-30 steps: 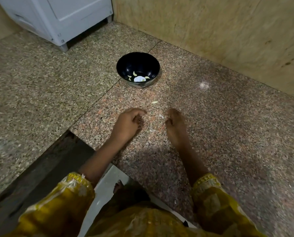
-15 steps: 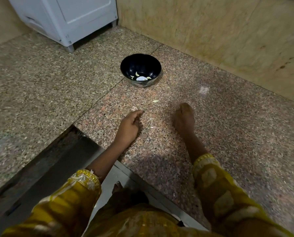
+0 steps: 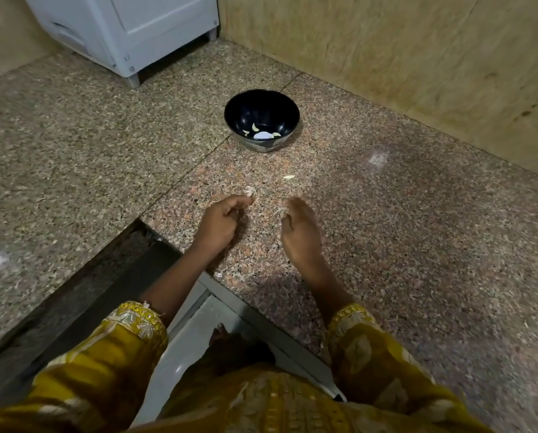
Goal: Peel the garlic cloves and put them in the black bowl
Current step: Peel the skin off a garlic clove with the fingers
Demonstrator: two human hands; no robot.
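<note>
Garlic piece (image 3: pixel 249 191) at left hand (image 3: pixel 220 220) fingertips, pinched, fingers curled | right hand (image 3: pixel 299 234) just beside, blurred, I cannot tell its grasp | black bowl (image 3: pixel 277 109) straight ahead, well apart; I judge left hand marginally nearer.

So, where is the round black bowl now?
Head view, upper centre: the round black bowl stands on the speckled granite counter, beyond the left hand.

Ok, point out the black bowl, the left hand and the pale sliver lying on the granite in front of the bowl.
black bowl (image 3: pixel 263 104): head view, on its dark inner wall.
left hand (image 3: pixel 220 221): head view, on the back of the hand.
pale sliver (image 3: pixel 289 176): head view, on its middle.
</note>
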